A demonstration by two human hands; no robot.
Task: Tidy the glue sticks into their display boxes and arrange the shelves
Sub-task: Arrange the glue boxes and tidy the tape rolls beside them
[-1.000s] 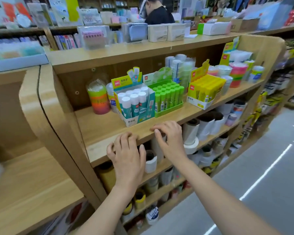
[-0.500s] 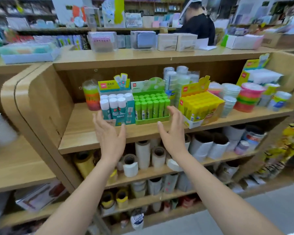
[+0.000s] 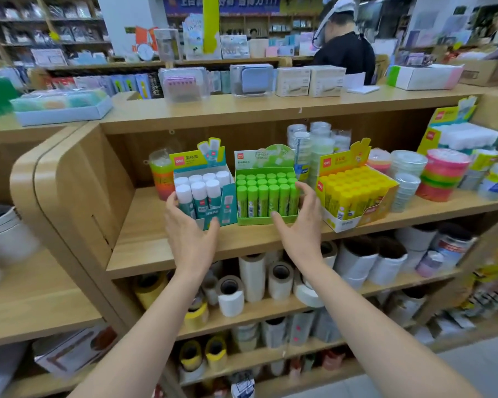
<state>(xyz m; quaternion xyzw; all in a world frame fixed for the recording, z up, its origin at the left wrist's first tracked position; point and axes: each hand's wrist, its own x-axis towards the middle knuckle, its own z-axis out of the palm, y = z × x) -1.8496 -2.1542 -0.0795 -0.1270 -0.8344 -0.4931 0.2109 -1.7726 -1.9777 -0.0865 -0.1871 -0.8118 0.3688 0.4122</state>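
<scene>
Three glue stick display boxes stand side by side on the wooden shelf (image 3: 144, 239). The teal box (image 3: 227, 202) holds white-capped sticks, the green box (image 3: 266, 196) green sticks, and the yellow box (image 3: 354, 193) yellow sticks, angled to the right. My left hand (image 3: 189, 239) touches the teal box's left front corner, fingers along its side. My right hand (image 3: 299, 228) reaches the green box's right front corner with its fingers loosely curved beside it. Both hands flank the teal and green boxes together and hold nothing.
Clear tape stacks (image 3: 313, 147) stand behind the boxes. Coloured tape stacks (image 3: 442, 179) sit to the right and a striped roll (image 3: 160, 176) to the left. Paper and tape rolls (image 3: 253, 277) fill the shelf below. A person in black (image 3: 345, 53) stands behind the top counter.
Both hands rose from the shelf's front edge and moved in to the teal and green boxes. The camera swung to face the shelf more squarely.
</scene>
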